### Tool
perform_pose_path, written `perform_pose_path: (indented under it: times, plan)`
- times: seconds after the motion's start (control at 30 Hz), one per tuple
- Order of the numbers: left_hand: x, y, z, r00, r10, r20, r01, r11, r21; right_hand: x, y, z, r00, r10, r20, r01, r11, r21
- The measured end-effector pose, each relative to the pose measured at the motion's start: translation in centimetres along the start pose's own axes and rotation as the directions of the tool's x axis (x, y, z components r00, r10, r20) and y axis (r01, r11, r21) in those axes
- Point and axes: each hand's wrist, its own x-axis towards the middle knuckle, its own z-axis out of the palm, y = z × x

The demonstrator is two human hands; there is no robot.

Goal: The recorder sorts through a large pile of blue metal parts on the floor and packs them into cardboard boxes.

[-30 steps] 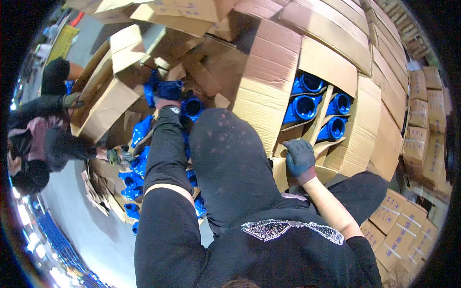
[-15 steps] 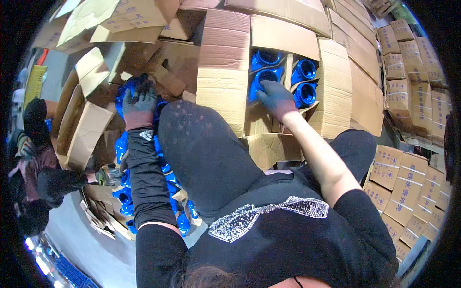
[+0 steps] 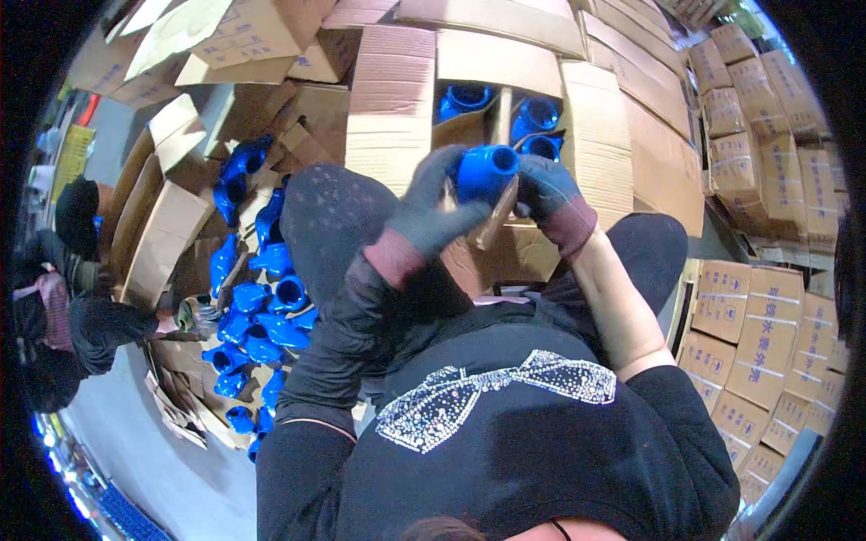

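A blue pipe fitting (image 3: 487, 171), glossy with a round open end, is held over an open carton (image 3: 390, 99) in front of me. My left hand (image 3: 431, 206), in a dark glove with a reddish cuff, is closed around its left side. Just right of the fitting, my gloved right hand (image 3: 555, 200) has its fingers curled; what they grip is hidden. Between the hands a cardboard divider (image 3: 498, 216) stands up at a slant. Further blue fittings (image 3: 538, 115) sit in the carton's compartments, partly covered by my hands.
On the left, many loose blue fittings (image 3: 257, 332) lie on cardboard beside my knee. Another open carton (image 3: 167, 239) stands beyond them. Strapped cartons (image 3: 749, 347) are stacked at the right. A co-worker (image 3: 77, 311) is at the far left.
My left hand has come from the pile at left to above the open carton, now with a blue fitting. My right hand has drawn back slightly from the carton's compartments.
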Motion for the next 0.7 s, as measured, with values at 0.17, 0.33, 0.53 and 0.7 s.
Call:
perform_pose_path:
  times: [0.17, 0.33, 0.53, 0.7]
  plan:
    - [-1.9, -0.6, 2.9, 0.995, -0.058, 0.086, 0.065, 0.995, -0.077, -4.2, -1.1, -0.1, 0.997, 0.056, 0.045, -0.056, 0.998, 0.007]
    - [-4.4, -1.7, 5.0, 0.998, -0.044, 0.036, 0.048, 0.992, -0.117, -6.4, -0.5, 0.1, 0.99, 0.109, 0.09, -0.116, 0.991, 0.069]
    - [-5.6, -2.0, 5.6, 0.999, -0.052, 0.009, 0.052, 0.959, -0.279, -7.2, -1.6, 0.3, 0.996, -0.003, 0.092, 0.008, 0.999, -0.054]
    - [-5.7, -2.7, 5.3, 1.0, 0.015, -0.02, -0.017, 0.991, -0.136, -7.6, -0.4, 0.8, 0.98, 0.171, 0.098, -0.182, 0.977, 0.114]
